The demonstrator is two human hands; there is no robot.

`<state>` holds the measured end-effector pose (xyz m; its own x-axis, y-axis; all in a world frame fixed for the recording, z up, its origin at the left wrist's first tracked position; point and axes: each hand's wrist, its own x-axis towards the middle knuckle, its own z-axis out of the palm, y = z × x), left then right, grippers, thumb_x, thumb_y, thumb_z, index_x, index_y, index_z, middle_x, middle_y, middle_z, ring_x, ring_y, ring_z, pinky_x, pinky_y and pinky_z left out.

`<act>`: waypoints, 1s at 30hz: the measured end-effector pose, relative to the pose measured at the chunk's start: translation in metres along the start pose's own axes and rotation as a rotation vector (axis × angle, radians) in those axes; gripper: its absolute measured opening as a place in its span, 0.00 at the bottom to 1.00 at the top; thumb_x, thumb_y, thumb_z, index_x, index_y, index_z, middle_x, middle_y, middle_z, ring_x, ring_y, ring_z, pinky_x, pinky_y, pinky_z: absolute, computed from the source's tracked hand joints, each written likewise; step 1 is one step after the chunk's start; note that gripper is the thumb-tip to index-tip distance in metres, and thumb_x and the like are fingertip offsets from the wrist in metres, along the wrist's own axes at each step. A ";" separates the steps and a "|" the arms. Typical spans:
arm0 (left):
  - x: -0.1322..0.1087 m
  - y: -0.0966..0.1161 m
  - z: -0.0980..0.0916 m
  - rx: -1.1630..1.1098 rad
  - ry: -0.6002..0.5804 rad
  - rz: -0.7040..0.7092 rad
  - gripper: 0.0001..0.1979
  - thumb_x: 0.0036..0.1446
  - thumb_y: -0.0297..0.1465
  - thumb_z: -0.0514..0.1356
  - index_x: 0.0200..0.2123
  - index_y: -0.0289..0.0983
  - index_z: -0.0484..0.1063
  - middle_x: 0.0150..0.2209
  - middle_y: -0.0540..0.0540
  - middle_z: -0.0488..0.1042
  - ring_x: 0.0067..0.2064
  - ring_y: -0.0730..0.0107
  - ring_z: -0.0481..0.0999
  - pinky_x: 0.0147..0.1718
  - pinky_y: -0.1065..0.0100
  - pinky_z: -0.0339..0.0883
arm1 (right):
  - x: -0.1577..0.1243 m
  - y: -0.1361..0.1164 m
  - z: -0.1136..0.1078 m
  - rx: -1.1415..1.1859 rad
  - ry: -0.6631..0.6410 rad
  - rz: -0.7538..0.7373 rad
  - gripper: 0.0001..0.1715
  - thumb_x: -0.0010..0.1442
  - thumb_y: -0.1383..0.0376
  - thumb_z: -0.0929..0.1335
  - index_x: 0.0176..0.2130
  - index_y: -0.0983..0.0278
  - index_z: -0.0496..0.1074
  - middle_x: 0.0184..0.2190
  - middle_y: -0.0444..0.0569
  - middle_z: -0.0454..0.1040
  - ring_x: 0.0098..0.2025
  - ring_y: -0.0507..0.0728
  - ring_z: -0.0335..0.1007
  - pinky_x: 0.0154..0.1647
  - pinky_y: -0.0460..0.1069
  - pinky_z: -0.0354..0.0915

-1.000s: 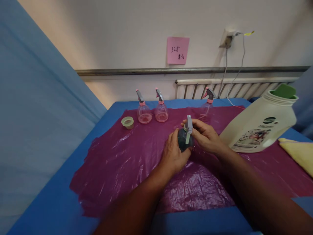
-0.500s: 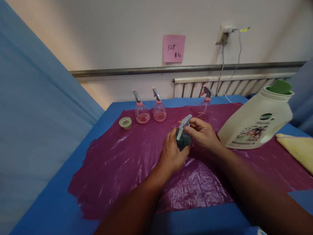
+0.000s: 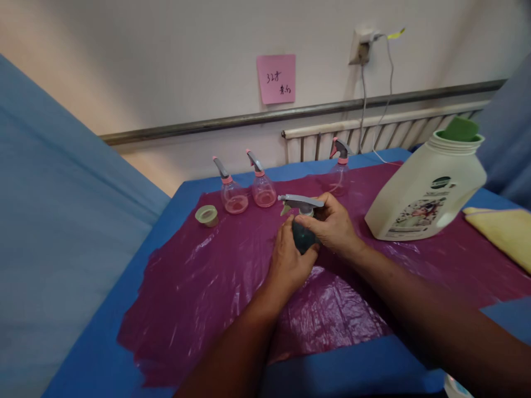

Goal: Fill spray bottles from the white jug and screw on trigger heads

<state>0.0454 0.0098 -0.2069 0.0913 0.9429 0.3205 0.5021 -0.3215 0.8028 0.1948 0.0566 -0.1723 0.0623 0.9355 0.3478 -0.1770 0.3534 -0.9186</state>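
A dark spray bottle [image 3: 303, 235] with a grey trigger head [image 3: 302, 203] stands between my hands over the purple plastic sheet [image 3: 215, 298]. My left hand [image 3: 288, 254] wraps round the bottle's body from the left. The fingers of my right hand [image 3: 332, 224] are closed at the neck, just under the rear of the head, whose nozzle points left. Behind are two clear spray bottles with pink liquid, one at the left [image 3: 234, 196] and one beside it [image 3: 263, 188]. A third clear spray bottle [image 3: 341, 171] stands behind my right hand.
A small translucent cup [image 3: 206, 215] sits at the left. To the right stands a large cream jug [image 3: 423, 188] with a green piece in its mouth, and a folded yellow cloth [image 3: 504, 232] lies beyond it. A blue curtain [image 3: 62, 221] hangs at the left; a wall with a rail closes the back.
The spray head has turned on the bottle: its nozzle faced toward me before and points left now. My left hand stays round the body. The camera's view has tilted and shifted slightly.
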 end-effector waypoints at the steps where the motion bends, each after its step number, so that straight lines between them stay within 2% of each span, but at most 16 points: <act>1: 0.000 0.002 -0.001 -0.003 0.000 0.001 0.37 0.62 0.34 0.73 0.71 0.44 0.65 0.68 0.36 0.74 0.74 0.40 0.71 0.72 0.36 0.67 | 0.001 0.001 0.000 -0.008 -0.005 0.000 0.28 0.51 0.55 0.85 0.40 0.56 0.70 0.34 0.40 0.78 0.34 0.54 0.73 0.38 0.50 0.71; 4: 0.001 0.007 -0.005 -0.008 -0.014 0.011 0.34 0.64 0.35 0.73 0.70 0.44 0.66 0.67 0.36 0.74 0.74 0.41 0.70 0.72 0.37 0.66 | 0.001 0.002 -0.002 -0.047 -0.047 -0.027 0.26 0.54 0.55 0.84 0.46 0.57 0.76 0.37 0.42 0.81 0.38 0.56 0.77 0.43 0.52 0.73; 7: 0.001 0.011 -0.008 -0.002 -0.029 0.000 0.33 0.65 0.37 0.72 0.69 0.43 0.66 0.67 0.35 0.74 0.72 0.42 0.72 0.71 0.39 0.68 | 0.001 -0.001 -0.007 -0.103 -0.121 -0.082 0.23 0.60 0.55 0.81 0.53 0.57 0.81 0.45 0.46 0.85 0.47 0.59 0.80 0.55 0.56 0.75; 9: 0.001 0.011 -0.009 0.014 -0.033 -0.018 0.35 0.65 0.38 0.72 0.71 0.43 0.65 0.66 0.35 0.74 0.71 0.43 0.73 0.70 0.40 0.68 | 0.001 -0.007 -0.011 -0.122 -0.188 -0.100 0.24 0.64 0.57 0.79 0.58 0.56 0.82 0.52 0.49 0.86 0.54 0.61 0.81 0.62 0.58 0.74; 11: 0.001 0.010 -0.008 0.028 -0.035 -0.045 0.38 0.64 0.37 0.73 0.72 0.43 0.63 0.67 0.35 0.74 0.71 0.43 0.73 0.70 0.40 0.68 | 0.003 -0.014 -0.015 -0.134 -0.269 -0.107 0.24 0.67 0.58 0.76 0.61 0.55 0.83 0.56 0.50 0.86 0.58 0.61 0.81 0.64 0.59 0.73; 13: 0.001 0.008 -0.008 0.038 -0.035 -0.072 0.40 0.63 0.37 0.73 0.74 0.44 0.61 0.68 0.35 0.72 0.73 0.42 0.71 0.72 0.39 0.67 | 0.006 -0.021 -0.019 -0.157 -0.340 -0.114 0.21 0.69 0.59 0.74 0.60 0.55 0.84 0.55 0.48 0.86 0.56 0.61 0.81 0.62 0.58 0.74; 15: 0.001 0.007 -0.007 0.043 -0.035 -0.083 0.42 0.63 0.37 0.73 0.75 0.44 0.60 0.70 0.35 0.71 0.74 0.41 0.69 0.73 0.38 0.65 | 0.009 -0.026 -0.021 -0.200 -0.355 -0.135 0.18 0.69 0.60 0.74 0.57 0.56 0.85 0.51 0.47 0.87 0.53 0.60 0.81 0.59 0.57 0.74; 20: 0.002 0.009 -0.007 0.023 -0.030 -0.047 0.37 0.63 0.35 0.72 0.71 0.44 0.65 0.69 0.36 0.72 0.74 0.42 0.70 0.72 0.39 0.67 | 0.012 -0.029 -0.018 -0.372 -0.144 -0.188 0.16 0.61 0.57 0.82 0.46 0.58 0.83 0.42 0.46 0.85 0.45 0.60 0.79 0.51 0.56 0.72; 22: 0.002 0.010 -0.007 0.020 -0.029 -0.046 0.37 0.63 0.34 0.72 0.71 0.44 0.65 0.69 0.36 0.73 0.73 0.43 0.72 0.72 0.39 0.68 | 0.013 -0.029 -0.016 -0.385 -0.117 -0.187 0.16 0.59 0.56 0.83 0.43 0.58 0.82 0.39 0.45 0.84 0.43 0.59 0.78 0.48 0.55 0.71; 24: 0.002 0.009 -0.007 0.025 -0.030 -0.052 0.39 0.63 0.34 0.72 0.73 0.43 0.63 0.69 0.35 0.72 0.73 0.43 0.71 0.72 0.38 0.67 | 0.015 -0.030 -0.016 -0.365 -0.149 -0.184 0.13 0.60 0.57 0.82 0.42 0.58 0.83 0.38 0.45 0.84 0.42 0.59 0.79 0.47 0.55 0.72; 27: 0.002 0.009 -0.007 0.026 -0.035 -0.040 0.41 0.64 0.34 0.71 0.76 0.44 0.60 0.73 0.34 0.69 0.76 0.42 0.69 0.74 0.37 0.64 | 0.018 -0.029 -0.021 -0.278 -0.212 -0.144 0.13 0.61 0.60 0.81 0.46 0.58 0.85 0.44 0.47 0.86 0.46 0.59 0.81 0.52 0.56 0.75; 30: 0.004 0.011 -0.008 0.029 -0.041 -0.011 0.40 0.65 0.32 0.71 0.76 0.46 0.61 0.75 0.37 0.68 0.77 0.44 0.67 0.76 0.40 0.62 | 0.021 -0.023 -0.026 -0.066 -0.287 -0.019 0.31 0.60 0.61 0.81 0.62 0.58 0.80 0.47 0.48 0.87 0.48 0.59 0.83 0.50 0.55 0.78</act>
<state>0.0450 0.0093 -0.1928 0.1203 0.9494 0.2902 0.5280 -0.3088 0.7911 0.2259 0.0687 -0.1491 -0.2167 0.8926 0.3953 -0.1139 0.3791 -0.9183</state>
